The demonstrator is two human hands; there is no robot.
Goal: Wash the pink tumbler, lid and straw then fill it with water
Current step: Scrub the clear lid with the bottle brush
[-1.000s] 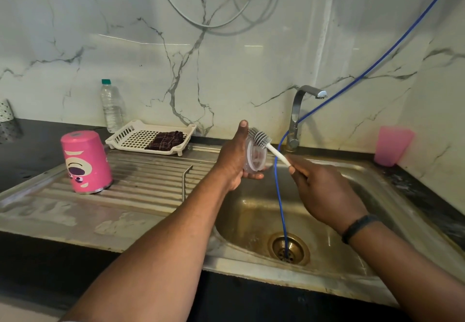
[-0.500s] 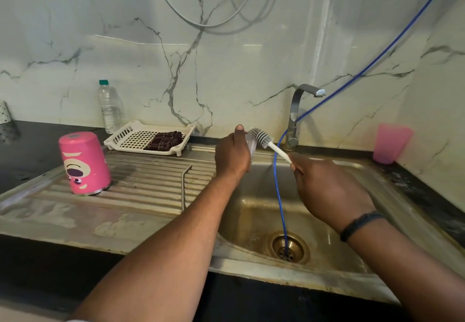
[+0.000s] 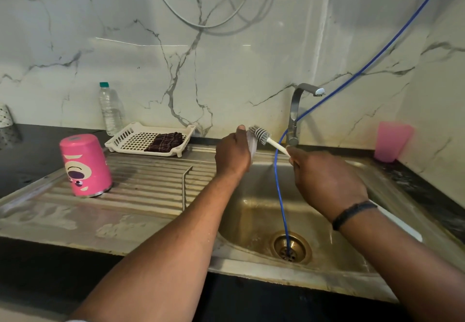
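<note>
The pink tumbler (image 3: 85, 165) stands upside down on the steel drainboard (image 3: 141, 195) at the left. A thin metal straw (image 3: 185, 185) lies on the drainboard's ridges. Over the sink basin (image 3: 256, 211), my left hand (image 3: 232, 154) grips the clear lid (image 3: 252, 145), turned edge-on and mostly hidden behind the fingers. My right hand (image 3: 324, 178) holds the white handle of a grey bristle brush (image 3: 260, 134), whose head touches the lid's face.
A tap (image 3: 295, 115) stands behind the basin, and a blue hose (image 3: 279, 190) runs down into the drain (image 3: 290, 247). A white rack (image 3: 141, 140) holding a dark cloth, a water bottle (image 3: 109, 110) and a pink cup (image 3: 391, 141) sit along the wall.
My left hand has turned the lid from facing me to edge-on and raised it slightly. The brush stays against it.
</note>
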